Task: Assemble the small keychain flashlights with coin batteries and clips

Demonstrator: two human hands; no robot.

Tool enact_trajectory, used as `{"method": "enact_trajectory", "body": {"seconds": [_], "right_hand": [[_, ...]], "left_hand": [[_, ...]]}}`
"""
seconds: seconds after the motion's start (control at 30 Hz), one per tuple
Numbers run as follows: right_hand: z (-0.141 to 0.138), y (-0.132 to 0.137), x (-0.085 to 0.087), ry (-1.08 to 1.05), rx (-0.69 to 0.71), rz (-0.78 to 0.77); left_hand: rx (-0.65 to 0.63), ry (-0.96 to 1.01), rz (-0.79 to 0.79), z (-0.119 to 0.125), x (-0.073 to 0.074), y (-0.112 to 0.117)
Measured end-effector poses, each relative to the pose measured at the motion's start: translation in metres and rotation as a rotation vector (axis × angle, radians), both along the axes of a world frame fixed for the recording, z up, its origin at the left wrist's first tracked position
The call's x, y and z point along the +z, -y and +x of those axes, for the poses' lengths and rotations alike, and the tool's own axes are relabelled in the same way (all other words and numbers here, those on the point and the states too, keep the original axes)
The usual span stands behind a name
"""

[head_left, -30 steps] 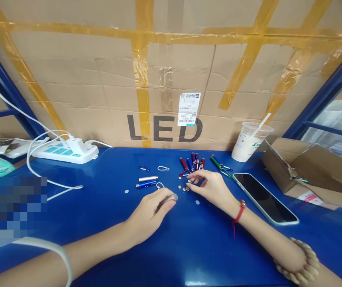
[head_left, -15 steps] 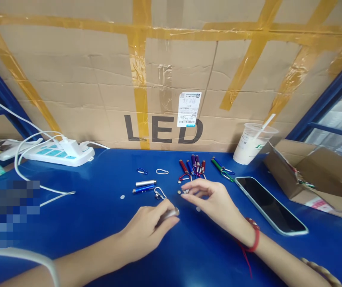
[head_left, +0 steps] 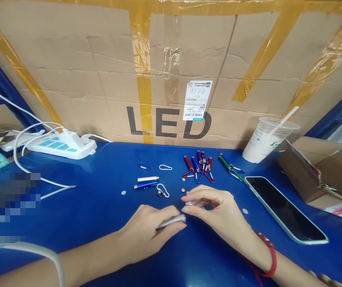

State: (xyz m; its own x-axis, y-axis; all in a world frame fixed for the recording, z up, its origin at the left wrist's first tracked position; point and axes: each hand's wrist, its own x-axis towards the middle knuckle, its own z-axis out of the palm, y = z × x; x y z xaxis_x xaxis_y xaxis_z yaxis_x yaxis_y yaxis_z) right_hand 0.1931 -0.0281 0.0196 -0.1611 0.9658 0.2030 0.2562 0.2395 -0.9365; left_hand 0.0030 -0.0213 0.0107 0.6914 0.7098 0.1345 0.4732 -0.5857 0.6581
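Observation:
My left hand [head_left: 157, 229] is closed around a silver flashlight tube [head_left: 175, 220], its open end pointing right. Close beside that end, my right hand [head_left: 211, 205] pinches a small silver metal piece [head_left: 188, 203] between thumb and fingers; its exact kind is too small to tell. The tube and the piece are apart. Just beyond my right fingertips lie small button cells [head_left: 183, 190]. Behind my left hand are another silver tube [head_left: 147, 179], a blue mini flashlight [head_left: 146, 185] and a silver carabiner [head_left: 163, 190] with a small metal cap at its end.
Several coloured mini flashlights [head_left: 199, 161] with carabiners lie farther back, with a green one [head_left: 226, 163] to their right. A phone [head_left: 286, 209], a drink cup [head_left: 268, 139] and an open carton [head_left: 305, 171] stand right. A power strip [head_left: 60, 145] with cables is left. A large cardboard box [head_left: 111, 79] backs the table.
My right hand has drawn nearer and lower, from beside the button cells toward the tube, holding the small silver piece. The tube shows more clearly in my left hand. The view has shifted slightly.

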Motion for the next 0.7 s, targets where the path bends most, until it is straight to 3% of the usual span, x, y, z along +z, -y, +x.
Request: {"method": "enact_trajectory", "body": {"seconds": [0.13, 0.37, 0.57, 0.7], "right_hand": [[-0.0008, -0.0006, -0.001, -0.086, -0.006, 0.003], [-0.0009, -0.0005, 0.003, -0.211, 0.003, -0.161], [0.0014, 0.0001, 0.0028, -0.063, 0.037, 0.114], [0.0007, 0.0016, 0.0043, 0.052, -0.008, 0.182]], "left_hand": [[0.01, -0.032, 0.006, 0.0002, 0.0003, 0.0016], [0.02, -0.097, 0.049, 0.0027, 0.0028, -0.0003], [0.063, -0.002, -0.018, 0.0022, 0.0046, -0.0016], [0.024, 0.046, -0.021, -0.0002, 0.0013, -0.0017]]}}
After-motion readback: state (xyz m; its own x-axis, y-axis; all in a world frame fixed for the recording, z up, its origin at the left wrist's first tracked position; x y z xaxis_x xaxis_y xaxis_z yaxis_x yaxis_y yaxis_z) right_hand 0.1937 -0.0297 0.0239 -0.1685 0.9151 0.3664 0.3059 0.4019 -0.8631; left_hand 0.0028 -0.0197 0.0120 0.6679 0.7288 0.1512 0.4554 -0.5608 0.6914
